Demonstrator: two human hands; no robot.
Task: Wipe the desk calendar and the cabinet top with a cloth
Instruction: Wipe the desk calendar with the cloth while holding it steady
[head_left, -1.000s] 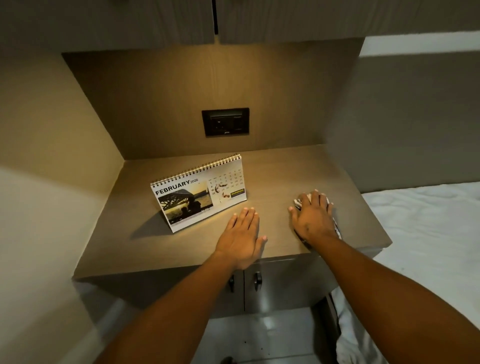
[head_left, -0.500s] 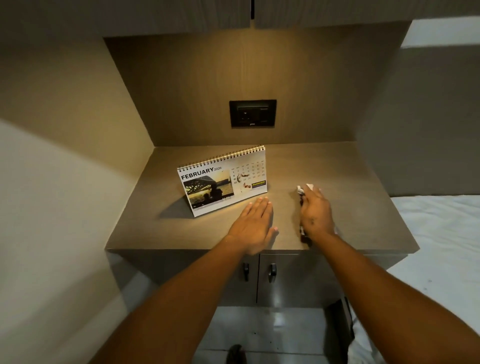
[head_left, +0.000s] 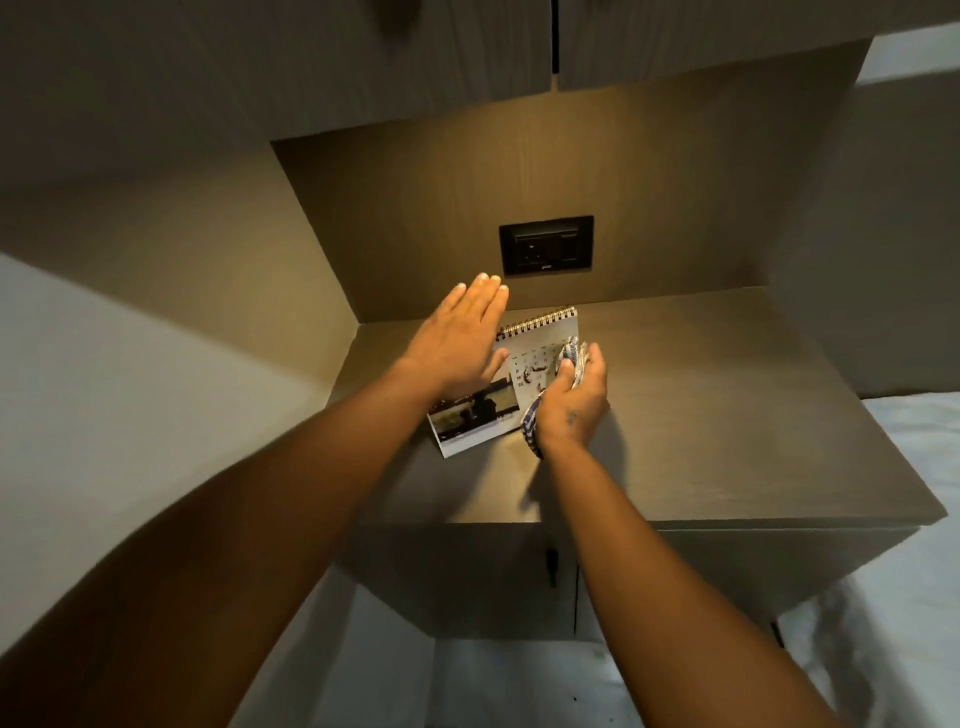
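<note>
A spiral-bound desk calendar (head_left: 540, 345) stands on the brown cabinet top (head_left: 727, 415), its photo page facing me. My right hand (head_left: 574, 405) grips a blue-and-white checked cloth (head_left: 571, 353) and presses it against the calendar's right half. My left hand (head_left: 462, 345) hovers flat, fingers together, over the calendar's upper left corner and hides that part. I cannot tell whether the left hand touches the calendar.
A black wall socket (head_left: 545, 252) sits in the back panel above the calendar. Overhead cupboards (head_left: 363, 57) hang over the niche. Below the top are two cabinet doors with a small handle (head_left: 553, 564). A white bed (head_left: 914, 571) lies to the right.
Both hands lifted off the cabinet top and went forward to the calendar. The right hand gathered the cloth and brought it onto the calendar face; the left hand rose over its top left.
</note>
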